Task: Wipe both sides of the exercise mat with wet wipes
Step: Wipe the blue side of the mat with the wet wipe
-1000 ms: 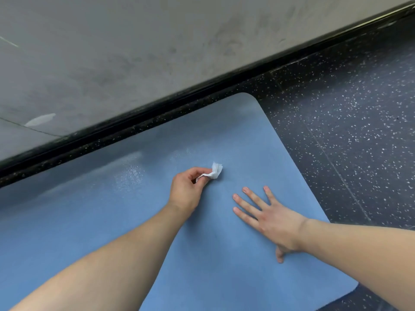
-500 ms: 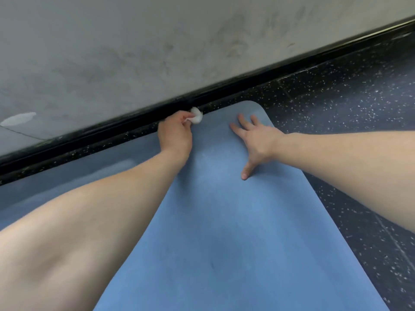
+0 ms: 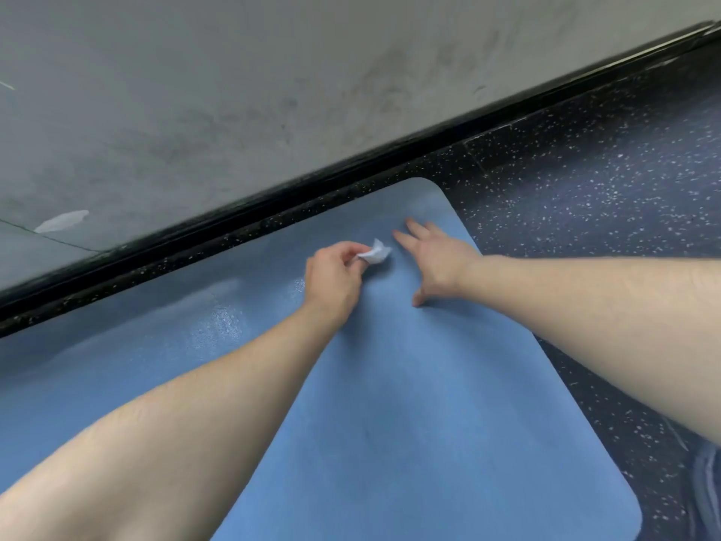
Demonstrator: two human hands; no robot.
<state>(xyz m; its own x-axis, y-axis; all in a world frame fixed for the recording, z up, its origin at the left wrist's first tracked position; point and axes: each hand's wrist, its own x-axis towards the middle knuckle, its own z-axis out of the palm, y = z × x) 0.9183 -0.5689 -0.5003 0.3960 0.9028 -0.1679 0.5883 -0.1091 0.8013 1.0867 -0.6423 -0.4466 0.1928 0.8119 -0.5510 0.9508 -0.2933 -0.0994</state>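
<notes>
A blue exercise mat (image 3: 409, 423) lies flat on the dark speckled floor, its far rounded corner close to the wall. My left hand (image 3: 331, 279) pinches a small crumpled white wet wipe (image 3: 375, 252) and holds it on the mat near that far end. Just to the right, my right hand (image 3: 437, 255) presses flat on the mat with fingers spread. A wet sheen shows on the mat to the left of my left hand.
A grey wall with a black baseboard (image 3: 273, 197) runs diagonally along the mat's far edge. Dark speckled rubber floor (image 3: 604, 197) extends to the right. A pale scuff (image 3: 62, 221) marks the wall at left.
My left hand has pulled the wipe back from the mat's far edge toward me. My right hand stays pressed flat near the far corner. The view has drawn back.
</notes>
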